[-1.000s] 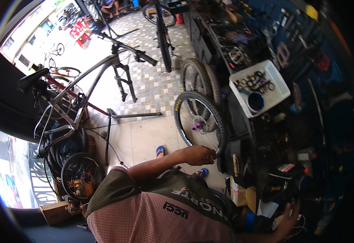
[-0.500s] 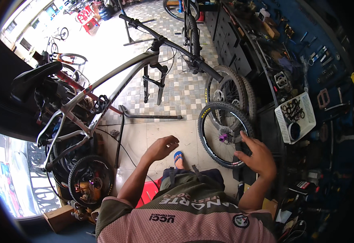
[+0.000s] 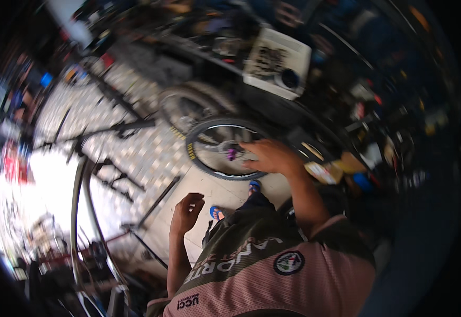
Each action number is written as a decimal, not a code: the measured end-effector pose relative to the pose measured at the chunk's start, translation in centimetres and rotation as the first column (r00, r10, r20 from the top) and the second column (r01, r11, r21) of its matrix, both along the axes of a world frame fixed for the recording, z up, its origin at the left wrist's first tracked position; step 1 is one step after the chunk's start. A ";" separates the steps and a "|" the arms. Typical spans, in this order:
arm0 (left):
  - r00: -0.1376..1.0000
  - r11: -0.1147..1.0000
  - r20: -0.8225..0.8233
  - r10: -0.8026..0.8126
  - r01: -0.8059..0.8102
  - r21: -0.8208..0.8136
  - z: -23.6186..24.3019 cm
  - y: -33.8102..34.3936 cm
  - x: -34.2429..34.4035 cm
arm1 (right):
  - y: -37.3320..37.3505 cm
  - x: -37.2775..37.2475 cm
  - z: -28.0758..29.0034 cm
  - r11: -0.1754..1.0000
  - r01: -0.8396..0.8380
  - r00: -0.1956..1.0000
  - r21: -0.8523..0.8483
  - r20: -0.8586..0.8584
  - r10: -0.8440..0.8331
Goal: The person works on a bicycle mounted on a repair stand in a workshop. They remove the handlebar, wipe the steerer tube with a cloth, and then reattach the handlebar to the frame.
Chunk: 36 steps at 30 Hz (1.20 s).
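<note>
So my right hand [image 3: 272, 157] was out over the bike wheel [image 3: 221, 149], fingers spread and thumb apart, with the fingertips close to the purple hub [image 3: 231, 155]. Couldn't tell you if they were actually touching the spokes or just in front of them. The wheel was tilted by the edge of the floor [image 3: 188, 184] that runs along the workbench [image 3: 214, 59], overlapping a second wheel [image 3: 180, 105] just behind it.

My left hand [image 3: 188, 211] hung over the pale tiles, well apart from the wheel, fingers loosely curled. Nothing visible in it, and I honestly can't tell if the fingertips met the thumb.

Up on the bench, near its front edge, sat a white tray [image 3: 267, 87] with a bunch of dark rings [image 3: 270, 58] toward its left edge and a round dark-blue tub [image 3: 288, 78] in its lower right corner. Over on my left was a bike frame [image 3: 76, 211], pretty smeared with blur. Blue sandals [image 3: 213, 212] on my feet, on the pale tiles.
</note>
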<state>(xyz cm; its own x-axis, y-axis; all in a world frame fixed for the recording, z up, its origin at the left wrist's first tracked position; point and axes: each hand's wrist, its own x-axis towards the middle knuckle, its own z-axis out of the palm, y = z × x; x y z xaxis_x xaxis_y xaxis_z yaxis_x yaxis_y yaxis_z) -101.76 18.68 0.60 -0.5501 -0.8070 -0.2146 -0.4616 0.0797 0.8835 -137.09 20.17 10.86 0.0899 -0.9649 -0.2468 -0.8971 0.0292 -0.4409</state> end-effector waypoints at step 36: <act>0.868 0.869 0.082 -0.490 0.494 -0.036 0.1 -2.9 -35.1 | 17.3 -37.1 -0.3 0.596 0.680 0.690 -0.427 0.095 -0.718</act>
<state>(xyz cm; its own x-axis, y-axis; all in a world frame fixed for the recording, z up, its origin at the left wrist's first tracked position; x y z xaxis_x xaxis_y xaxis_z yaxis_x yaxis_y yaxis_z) -136.83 15.78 0.67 -0.8645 -0.4468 -0.2302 -0.4089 0.3590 0.8390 -174.16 37.44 10.56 -0.6556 -0.7285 0.1987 -0.7089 0.5030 -0.4944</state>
